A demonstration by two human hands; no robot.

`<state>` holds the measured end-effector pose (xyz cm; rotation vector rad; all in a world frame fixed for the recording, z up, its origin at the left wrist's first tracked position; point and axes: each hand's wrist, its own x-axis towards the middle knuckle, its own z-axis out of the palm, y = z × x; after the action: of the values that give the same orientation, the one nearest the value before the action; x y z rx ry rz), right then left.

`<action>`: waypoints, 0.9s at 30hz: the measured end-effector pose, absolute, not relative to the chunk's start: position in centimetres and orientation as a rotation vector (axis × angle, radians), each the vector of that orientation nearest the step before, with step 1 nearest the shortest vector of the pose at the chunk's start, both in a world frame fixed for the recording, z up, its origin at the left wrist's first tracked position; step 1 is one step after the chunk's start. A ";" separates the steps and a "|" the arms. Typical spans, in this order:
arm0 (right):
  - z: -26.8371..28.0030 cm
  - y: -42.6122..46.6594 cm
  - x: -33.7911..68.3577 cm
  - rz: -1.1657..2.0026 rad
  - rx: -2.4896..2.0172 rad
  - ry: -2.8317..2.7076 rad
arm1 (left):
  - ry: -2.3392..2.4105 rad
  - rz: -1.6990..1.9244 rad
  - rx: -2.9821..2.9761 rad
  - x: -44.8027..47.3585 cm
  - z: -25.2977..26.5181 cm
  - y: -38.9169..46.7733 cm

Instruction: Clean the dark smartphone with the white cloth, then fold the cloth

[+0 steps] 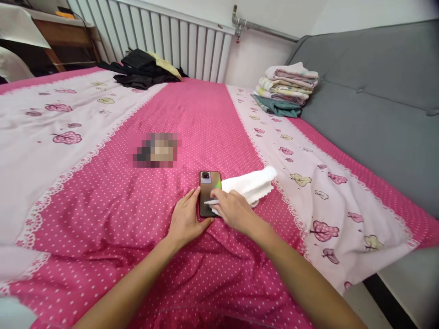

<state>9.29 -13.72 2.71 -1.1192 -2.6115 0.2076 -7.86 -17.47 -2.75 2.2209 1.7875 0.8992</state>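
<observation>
A smartphone (206,196) lies back side up on the pink dotted bedspread (202,119), its camera block at the far end. My left hand (185,216) rests against the phone's left side and lower edge, thumb and fingers spread apart. Pinched in my right hand (233,209) is a white cloth (250,183), with a folded corner touching the phone's back. The rest of the cloth trails to the right over the bedspread. My right hand covers part of the phone's right side.
Folded clothes (286,87) are stacked near the grey headboard (370,82). Dark clothes (144,68) lie at the far side by the white radiator (164,36). A pixelated patch hides something left of the phone. A wooden desk (63,34) stands at far left.
</observation>
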 end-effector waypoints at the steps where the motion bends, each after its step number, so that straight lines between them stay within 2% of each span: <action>1: 2.1 -13.6 9.1 0.199 -1.100 -2.565 | 1.781 0.910 2.216 -7.8 -2.7 -17.4; 6: 0.7 -13.0 9.5 0.104 -0.995 -2.315 | 1.767 0.905 2.209 -7.6 -2.5 -17.5; 10: 1.0 -13.3 9.8 -0.063 -1.003 -2.454 | 1.777 0.892 2.227 -7.5 -2.5 -17.6; 19: 1.3 -15.0 10.6 0.185 -0.946 -2.568 | 1.791 0.855 2.320 -7.6 -2.8 -17.9; 27: -0.3 -13.2 10.2 0.150 -1.032 -2.490 | 1.823 0.796 2.402 -7.3 -3.0 -18.2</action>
<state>10.18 -13.16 -0.32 -1.0324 -2.4898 0.1504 -7.27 -18.15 -2.95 2.4022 1.8227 0.7964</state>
